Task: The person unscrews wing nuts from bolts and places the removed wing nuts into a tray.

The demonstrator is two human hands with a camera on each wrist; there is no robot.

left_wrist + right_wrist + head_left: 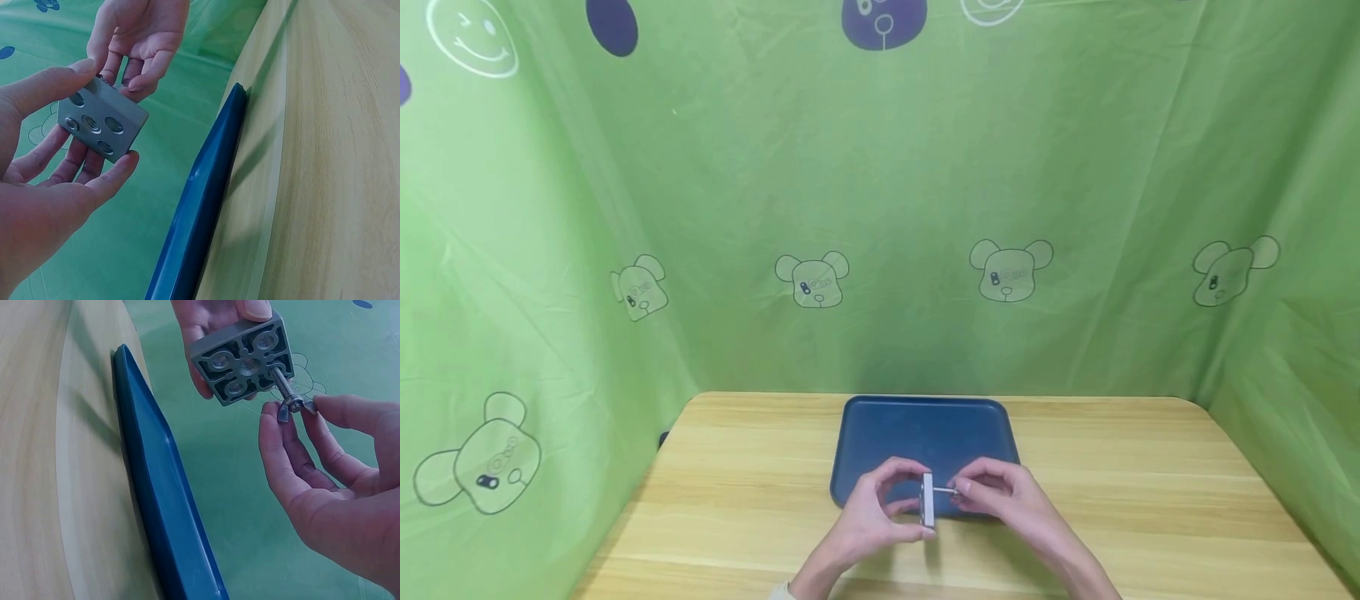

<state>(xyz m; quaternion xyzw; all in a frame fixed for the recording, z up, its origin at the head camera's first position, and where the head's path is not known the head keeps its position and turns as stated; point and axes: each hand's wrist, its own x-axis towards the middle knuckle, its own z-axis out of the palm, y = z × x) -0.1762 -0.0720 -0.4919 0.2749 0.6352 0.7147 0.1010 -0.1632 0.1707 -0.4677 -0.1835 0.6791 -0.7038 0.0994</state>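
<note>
My left hand (867, 515) grips a grey square plate (115, 105) by its edges, thumb on one side and fingertips on the other. The plate stands on edge above the front of the blue tray (925, 429). Several round holes show on its flat face in the left wrist view; the other face is ribbed. From one corner hole a threaded bolt (283, 382) sticks out toward my right hand (1009, 493). A wing nut (284, 413) sits near the bolt's free end, and the right thumb and fingertips pinch its wings.
The tray lies on a light wooden table (737, 483), near its back edge. Green printed fabric (910, 183) hangs behind the table and along both sides. A small dark object (663, 438) shows at the table's left edge.
</note>
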